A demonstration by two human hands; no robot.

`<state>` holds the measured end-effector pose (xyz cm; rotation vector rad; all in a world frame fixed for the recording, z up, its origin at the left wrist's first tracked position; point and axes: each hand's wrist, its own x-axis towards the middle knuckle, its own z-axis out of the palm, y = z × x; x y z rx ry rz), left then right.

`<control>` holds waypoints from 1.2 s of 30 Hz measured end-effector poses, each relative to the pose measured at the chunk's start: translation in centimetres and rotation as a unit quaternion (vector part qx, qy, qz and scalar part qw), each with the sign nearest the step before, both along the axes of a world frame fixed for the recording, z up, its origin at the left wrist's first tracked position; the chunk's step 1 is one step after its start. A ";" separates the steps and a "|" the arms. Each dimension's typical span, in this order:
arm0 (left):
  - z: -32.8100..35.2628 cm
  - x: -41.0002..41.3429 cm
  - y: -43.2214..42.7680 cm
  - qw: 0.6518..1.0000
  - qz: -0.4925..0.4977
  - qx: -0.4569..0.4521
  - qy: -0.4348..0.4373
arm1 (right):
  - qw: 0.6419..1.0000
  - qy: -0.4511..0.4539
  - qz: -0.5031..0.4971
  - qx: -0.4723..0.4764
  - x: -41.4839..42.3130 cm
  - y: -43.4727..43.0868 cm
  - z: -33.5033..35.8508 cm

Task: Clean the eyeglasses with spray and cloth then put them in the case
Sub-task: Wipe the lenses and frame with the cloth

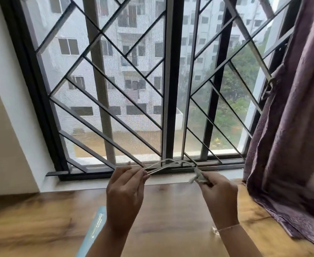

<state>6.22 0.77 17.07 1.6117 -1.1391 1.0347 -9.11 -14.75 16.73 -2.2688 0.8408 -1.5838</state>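
I hold thin-framed eyeglasses (pixel 168 164) up in front of the window, above the wooden table. My left hand (pixel 124 190) pinches the ends of their temple arms between thumb and fingertips. My right hand (pixel 218 193) pinches a small grey cloth (pixel 198 176) against the right end of the glasses. The lenses are hard to make out against the window frame. A light blue case (pixel 95 225) lies on the table below my left forearm, partly hidden by it. No spray bottle is in view.
The wooden table (pixel 41 219) runs to a white window sill (pixel 100 182) under a barred window (pixel 134 80). A purple curtain (pixel 289 145) hangs at the right and drapes onto the table. A small clear object (pixel 215 231) shows beside my right wrist.
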 end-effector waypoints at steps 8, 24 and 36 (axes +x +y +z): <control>0.2 -0.8 -1.3 0.997 -0.002 0.022 -0.072 | 0.984 -0.038 0.138 -0.107 2.3 5.4 3.5; 0.6 0.5 0.6 0.997 0.022 -0.046 -0.059 | 0.996 0.047 0.057 -0.041 0.1 -0.2 2.0; 0.8 -1.4 -1.0 0.996 -0.016 -0.052 -0.067 | 0.971 0.049 0.174 -0.154 3.7 7.2 4.5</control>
